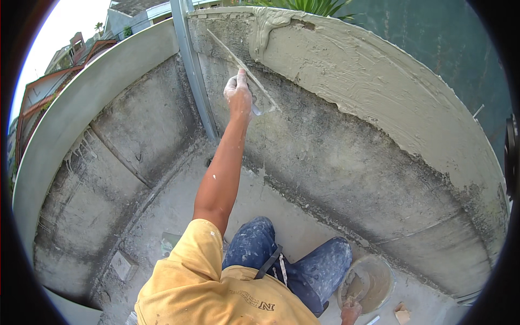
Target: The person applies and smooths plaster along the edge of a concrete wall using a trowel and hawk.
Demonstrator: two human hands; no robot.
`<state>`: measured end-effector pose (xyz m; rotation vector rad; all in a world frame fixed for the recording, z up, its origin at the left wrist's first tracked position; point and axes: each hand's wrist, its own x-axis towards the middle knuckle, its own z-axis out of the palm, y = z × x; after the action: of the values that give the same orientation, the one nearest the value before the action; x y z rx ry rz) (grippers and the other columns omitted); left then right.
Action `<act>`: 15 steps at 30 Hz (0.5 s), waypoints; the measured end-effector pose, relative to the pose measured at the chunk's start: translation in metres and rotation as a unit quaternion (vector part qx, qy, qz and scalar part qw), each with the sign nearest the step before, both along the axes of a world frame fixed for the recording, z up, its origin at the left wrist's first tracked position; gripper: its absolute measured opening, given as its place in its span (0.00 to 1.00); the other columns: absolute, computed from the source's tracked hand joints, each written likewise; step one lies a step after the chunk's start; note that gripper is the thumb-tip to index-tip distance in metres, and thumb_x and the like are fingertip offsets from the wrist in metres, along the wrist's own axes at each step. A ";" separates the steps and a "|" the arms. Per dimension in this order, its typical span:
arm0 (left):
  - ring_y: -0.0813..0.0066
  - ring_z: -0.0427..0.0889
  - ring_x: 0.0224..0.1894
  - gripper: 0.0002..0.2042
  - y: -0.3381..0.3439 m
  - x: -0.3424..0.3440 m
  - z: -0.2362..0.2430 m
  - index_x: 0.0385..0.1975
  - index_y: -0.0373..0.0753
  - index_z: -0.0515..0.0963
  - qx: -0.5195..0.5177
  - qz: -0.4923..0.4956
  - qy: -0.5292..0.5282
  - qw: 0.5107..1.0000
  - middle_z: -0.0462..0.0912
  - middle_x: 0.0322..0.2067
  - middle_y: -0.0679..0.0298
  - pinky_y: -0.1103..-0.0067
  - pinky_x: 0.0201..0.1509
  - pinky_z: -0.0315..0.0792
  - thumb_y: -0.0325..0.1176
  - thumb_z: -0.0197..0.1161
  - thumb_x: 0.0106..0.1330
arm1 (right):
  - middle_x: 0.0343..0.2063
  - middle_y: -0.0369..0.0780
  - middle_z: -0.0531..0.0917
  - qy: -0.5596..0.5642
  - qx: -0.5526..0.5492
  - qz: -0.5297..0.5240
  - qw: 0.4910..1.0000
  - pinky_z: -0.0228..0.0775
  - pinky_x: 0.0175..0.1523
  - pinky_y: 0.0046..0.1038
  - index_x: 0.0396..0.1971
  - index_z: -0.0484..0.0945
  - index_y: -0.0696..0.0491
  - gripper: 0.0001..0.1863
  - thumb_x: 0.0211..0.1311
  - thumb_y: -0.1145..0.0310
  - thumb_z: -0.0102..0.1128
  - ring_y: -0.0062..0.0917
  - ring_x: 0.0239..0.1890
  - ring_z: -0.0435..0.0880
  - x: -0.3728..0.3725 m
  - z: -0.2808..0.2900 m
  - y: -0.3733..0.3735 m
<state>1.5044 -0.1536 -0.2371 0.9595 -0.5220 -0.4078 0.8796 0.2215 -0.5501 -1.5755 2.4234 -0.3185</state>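
My left hand point(239, 96), dusted white, stretches up to the wall with its fingers wrapped round the handle of a long flat plastering trowel point(253, 79). The trowel is seen nearly edge-on, slanting over bare grey wall point(325, 141). Right of it, wet grey-beige plaster point(368, 70) covers the wall's upper band, with a ragged lower edge. Low at the right, my right hand point(351, 312) is closed at the rim of a round bucket point(391, 275) with wet mix inside. A pale shape shows at its fingertips; what it grips is unclear.
A metal post point(193, 70) stands at the corner where a second stained wall point(81, 216) meets this one. A block point(124, 265) lies on the floor at left. By the bucket lies a broken brown piece point(402, 313). Water point(433, 38) and houses point(59, 76) show beyond the walls.
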 end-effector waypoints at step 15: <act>0.69 0.84 0.37 0.16 0.035 -0.164 0.057 0.40 0.28 0.80 -0.135 -0.166 -0.301 0.929 0.85 0.33 0.51 0.76 0.43 0.77 0.38 0.64 0.63 | 0.32 0.58 0.82 0.004 0.001 0.011 1.000 0.70 0.48 0.48 0.35 0.84 0.58 0.34 0.63 0.38 0.47 0.54 0.40 0.81 0.005 0.013 -0.004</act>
<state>1.3407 -0.1182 -0.1805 0.7160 -1.2792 -0.3254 0.8845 0.2175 -0.5371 -1.6050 2.4091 -0.3049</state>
